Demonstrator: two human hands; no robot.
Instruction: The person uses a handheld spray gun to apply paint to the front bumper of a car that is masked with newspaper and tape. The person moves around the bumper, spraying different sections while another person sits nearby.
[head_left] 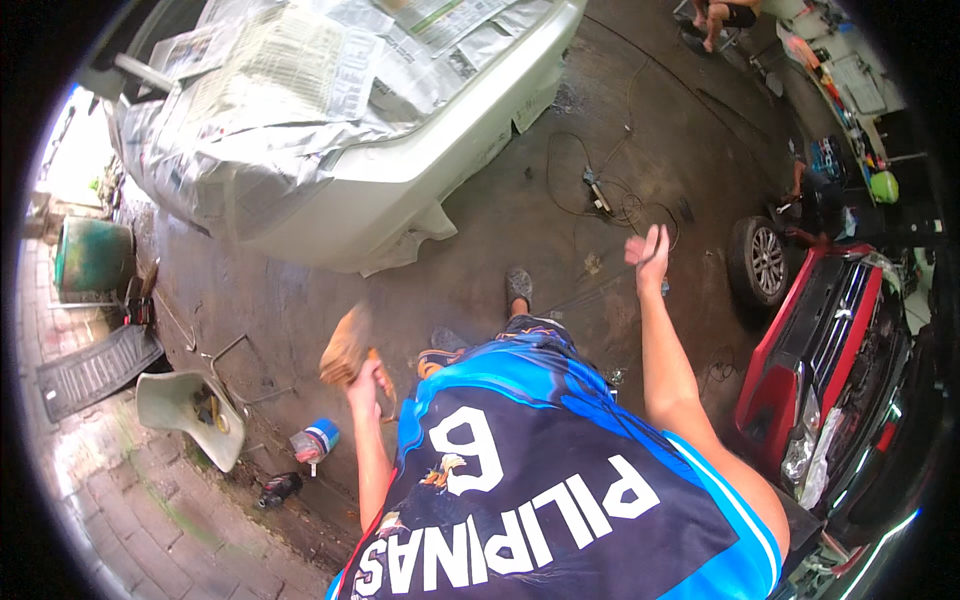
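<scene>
Right, from my seat far off I watch through the head camera, and the left hand [371, 386] has its fingers wrapped round a brown object [345, 345], which sticks up above the fist, smeared by blur, so I can't tell exactly what it is. That object is left of the body, over the dark floor [480, 225] and well apart from the car body [410, 180] beyond it. The right hand [650, 258] is reaching out ahead, its fingers released and spread with nothing in them; the nearest thing I make out past it is a small tool [598, 197] on the floor. The pale car body is draped with newspaper [290, 80] and clear plastic. On my right I have a wheel [766, 262] standing beside a red car front [780, 365]. On my left are a pale plastic chair [170, 402], a greenish drum [92, 255] and a blue-and-white container [322, 436]. A seated person [715, 22] shows at the top, cut by the edge.
</scene>
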